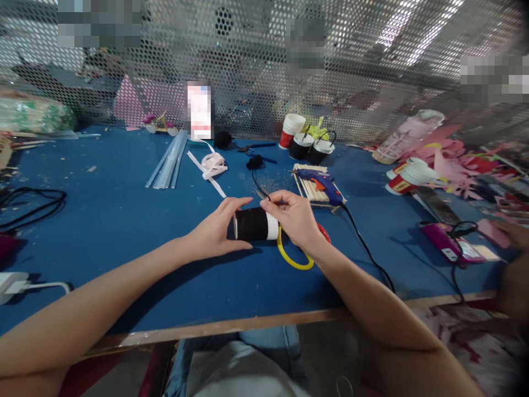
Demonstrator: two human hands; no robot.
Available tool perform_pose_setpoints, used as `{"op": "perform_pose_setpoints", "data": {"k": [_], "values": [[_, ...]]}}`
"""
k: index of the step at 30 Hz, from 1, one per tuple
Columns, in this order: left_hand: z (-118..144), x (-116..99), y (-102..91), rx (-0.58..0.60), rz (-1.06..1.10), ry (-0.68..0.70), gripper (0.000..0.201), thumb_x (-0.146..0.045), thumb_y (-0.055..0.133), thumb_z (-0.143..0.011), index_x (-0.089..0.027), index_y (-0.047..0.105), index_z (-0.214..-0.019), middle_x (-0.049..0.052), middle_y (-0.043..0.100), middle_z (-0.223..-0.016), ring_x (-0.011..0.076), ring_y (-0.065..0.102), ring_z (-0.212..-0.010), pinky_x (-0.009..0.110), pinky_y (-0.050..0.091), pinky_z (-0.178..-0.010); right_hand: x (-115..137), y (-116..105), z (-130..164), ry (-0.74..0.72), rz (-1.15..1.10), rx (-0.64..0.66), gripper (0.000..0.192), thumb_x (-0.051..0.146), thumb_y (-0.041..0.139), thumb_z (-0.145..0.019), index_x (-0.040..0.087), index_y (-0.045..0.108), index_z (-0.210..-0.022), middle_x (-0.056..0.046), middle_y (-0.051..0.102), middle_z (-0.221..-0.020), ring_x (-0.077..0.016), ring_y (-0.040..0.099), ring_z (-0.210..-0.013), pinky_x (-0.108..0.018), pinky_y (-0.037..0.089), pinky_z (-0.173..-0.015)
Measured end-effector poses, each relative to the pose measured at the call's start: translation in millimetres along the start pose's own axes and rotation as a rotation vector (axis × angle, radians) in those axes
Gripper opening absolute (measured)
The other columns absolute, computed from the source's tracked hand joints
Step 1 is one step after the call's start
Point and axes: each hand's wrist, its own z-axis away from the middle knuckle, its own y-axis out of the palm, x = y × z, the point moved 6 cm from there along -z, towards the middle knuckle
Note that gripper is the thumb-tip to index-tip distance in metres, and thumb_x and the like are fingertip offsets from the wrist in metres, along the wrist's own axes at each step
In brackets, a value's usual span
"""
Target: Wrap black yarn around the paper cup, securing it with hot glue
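Note:
A paper cup (252, 224) lies on its side, wrapped in black with a white band bare at its right end. My left hand (219, 229) spans its left end, thumb below and fingers above, loosely around it. With thumb and fingertips pinched, my right hand (291, 218) holds a strand of black yarn (258, 184) above the white band. That strand runs back to a small black yarn ball (254, 161). Beneath my right hand lie scissors with one yellow handle (295, 260) and one red; their blades are hidden.
A blue glue gun (320, 182) rests on a stick rack, its cord trailing right. White ribbon (212, 165), clear glue sticks (167, 162), pliers (258, 146) and black-wrapped cups (301, 146) stand farther back. Another person's hand (514, 234) is at right, near a purple box (450, 242).

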Motion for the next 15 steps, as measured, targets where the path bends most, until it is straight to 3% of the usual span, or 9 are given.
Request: {"op": "perform_pose_setpoints", "data": {"k": [3, 5, 9, 15], "values": [[2, 12, 6.6, 0.046, 0.248, -0.205, 0.074, -0.045, 0.066, -0.073, -0.017, 0.029, -0.131, 0.013, 0.050, -0.114, 0.0244, 0.056, -0.102, 0.040, 0.049, -0.085, 10, 3, 5, -0.116, 0.073, -0.034, 0.018, 0.034, 0.064, -0.075, 0.018, 0.057, -0.070, -0.002, 0.058, -0.076, -0.0121, 0.054, -0.066, -0.027, 0.044, -0.062], [2, 15, 9.5, 0.059, 0.318, -0.269, 0.064, -0.046, 0.061, -0.077, -0.016, 0.034, -0.127, 0.010, 0.054, -0.108, 0.0219, 0.058, -0.095, 0.037, 0.051, -0.080, 17, 7, 9, -0.197, 0.100, -0.038, 0.016, 0.030, 0.062, -0.077, 0.018, 0.055, -0.069, -0.002, 0.057, -0.076, -0.0123, 0.054, -0.068, -0.027, 0.044, -0.063], [1, 10, 4.3, -0.006, 0.205, -0.210, 0.051, -0.044, 0.062, -0.077, -0.016, 0.044, -0.116, 0.008, 0.056, -0.107, 0.0208, 0.056, -0.095, 0.035, 0.048, -0.083, 27, 9, 13, -0.306, 0.168, -0.007, 0.014, 0.025, 0.061, -0.078, 0.019, 0.054, -0.068, -0.002, 0.057, -0.078, -0.0121, 0.053, -0.071, -0.026, 0.042, -0.061], [1, -1, 1.5, 0.047, 0.068, -0.079, 0.051, -0.042, 0.063, -0.076, -0.017, 0.045, -0.117, 0.009, 0.054, -0.107, 0.0216, 0.055, -0.098, 0.035, 0.046, -0.084, 27, 4, 2, -0.263, 0.195, 0.075, 0.013, 0.028, 0.061, -0.078, 0.019, 0.056, -0.071, -0.002, 0.057, -0.080, -0.0111, 0.050, -0.066, -0.026, 0.040, -0.059]]}}
